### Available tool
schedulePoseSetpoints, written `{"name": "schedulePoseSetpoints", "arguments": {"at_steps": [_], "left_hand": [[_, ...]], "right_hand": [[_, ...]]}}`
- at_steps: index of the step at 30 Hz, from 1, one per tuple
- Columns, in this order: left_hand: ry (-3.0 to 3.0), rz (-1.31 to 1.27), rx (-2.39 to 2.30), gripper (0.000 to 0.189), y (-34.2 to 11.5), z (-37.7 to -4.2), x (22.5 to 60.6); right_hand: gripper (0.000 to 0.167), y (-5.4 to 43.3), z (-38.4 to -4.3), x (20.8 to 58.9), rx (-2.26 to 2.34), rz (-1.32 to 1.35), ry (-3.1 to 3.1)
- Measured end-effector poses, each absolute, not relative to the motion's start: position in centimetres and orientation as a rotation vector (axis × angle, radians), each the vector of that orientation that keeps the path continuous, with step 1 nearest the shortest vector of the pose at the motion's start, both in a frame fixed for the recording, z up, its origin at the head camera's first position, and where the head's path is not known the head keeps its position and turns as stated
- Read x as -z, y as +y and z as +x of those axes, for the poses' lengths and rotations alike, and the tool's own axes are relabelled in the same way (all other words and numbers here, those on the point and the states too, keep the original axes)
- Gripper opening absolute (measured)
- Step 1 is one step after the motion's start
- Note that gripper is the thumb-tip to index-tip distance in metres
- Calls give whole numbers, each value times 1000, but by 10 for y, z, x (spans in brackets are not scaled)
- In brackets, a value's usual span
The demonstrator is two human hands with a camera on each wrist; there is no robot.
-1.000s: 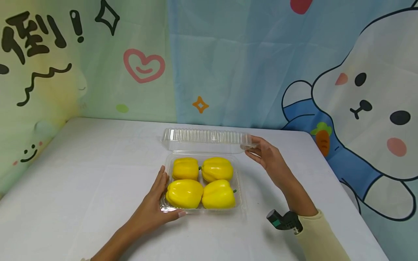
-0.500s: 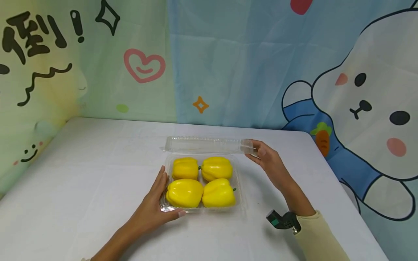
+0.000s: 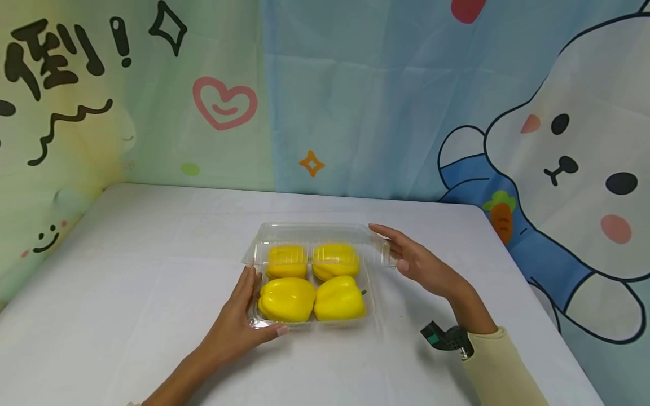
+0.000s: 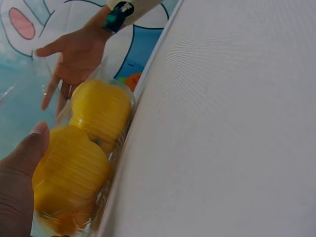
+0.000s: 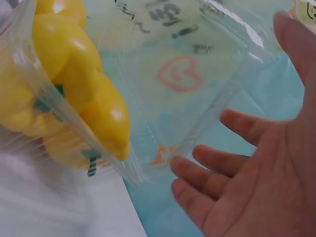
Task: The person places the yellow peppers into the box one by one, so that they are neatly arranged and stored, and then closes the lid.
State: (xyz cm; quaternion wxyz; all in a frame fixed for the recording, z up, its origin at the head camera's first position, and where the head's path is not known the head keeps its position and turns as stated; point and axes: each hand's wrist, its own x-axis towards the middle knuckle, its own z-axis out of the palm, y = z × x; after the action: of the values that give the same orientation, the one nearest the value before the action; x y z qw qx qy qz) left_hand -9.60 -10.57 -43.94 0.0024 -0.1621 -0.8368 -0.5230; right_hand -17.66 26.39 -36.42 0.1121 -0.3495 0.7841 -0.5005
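A clear plastic clamshell box (image 3: 373,307) with several yellow bell peppers (image 3: 286,299) stands on the white table. Its hinged lid (image 3: 315,232) is tilted forward over the back peppers, partly raised. At the box's front left corner rests my left hand (image 3: 233,316), its fingers along the left wall and its thumb at the front edge. Beside the lid's right end is my right hand (image 3: 418,262), fingers extended and touching the lid's side. The right wrist view shows that hand's spread fingers (image 5: 237,173) against the clear lid (image 5: 197,118). Peppers (image 4: 74,173) fill the left wrist view's box.
The white tabletop (image 3: 127,293) stretches out around the box. Behind it hangs a printed cloth backdrop (image 3: 355,113) with a cartoon bear and a heart. A dark wrist camera (image 3: 447,336) sits on the right wrist by the cream sleeve.
The lid has swung forward and down from behind the box to over the back peppers. My right hand has loosened from the lid's corner, its fingers straightening. My left hand has stayed put.
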Motion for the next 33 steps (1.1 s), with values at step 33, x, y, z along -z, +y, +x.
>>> {"name": "schedulePoseSetpoints", "arguments": {"at_steps": [33], "left_hand": [[-2540, -559, 1714, 102, -109, -92, 434]], "right_hand": [[127, 264, -174, 379, 1031, -871, 2256]]}}
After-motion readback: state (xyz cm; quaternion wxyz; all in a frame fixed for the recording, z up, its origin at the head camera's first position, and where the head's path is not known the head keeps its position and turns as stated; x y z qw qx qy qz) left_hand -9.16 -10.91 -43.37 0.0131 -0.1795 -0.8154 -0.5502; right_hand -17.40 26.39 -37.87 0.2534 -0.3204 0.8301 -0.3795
